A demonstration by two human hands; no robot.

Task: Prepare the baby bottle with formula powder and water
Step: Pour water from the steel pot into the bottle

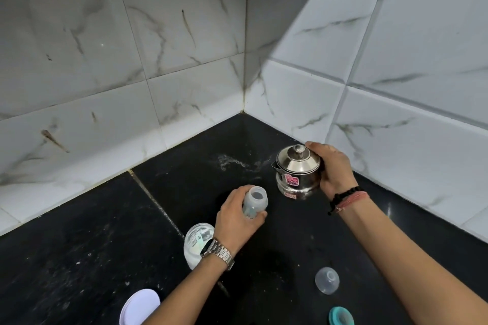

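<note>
Head view shows the left hand (239, 215) with its grip curled round the open baby bottle (254, 202), holding it upright just above the black bench (79, 258). The right hand (331, 166) wraps its grip round the back of a lidded steel kettle (297, 170) standing near the corner. A jar of white powder (196, 243) sits open by the left wrist, its white lid (140, 307) nearer the person. The clear nipple (327, 280) and teal ring (340, 316) lie apart. The water step seems in hand; next, the spout must be tipped over the bottle's narrow mouth.
</note>
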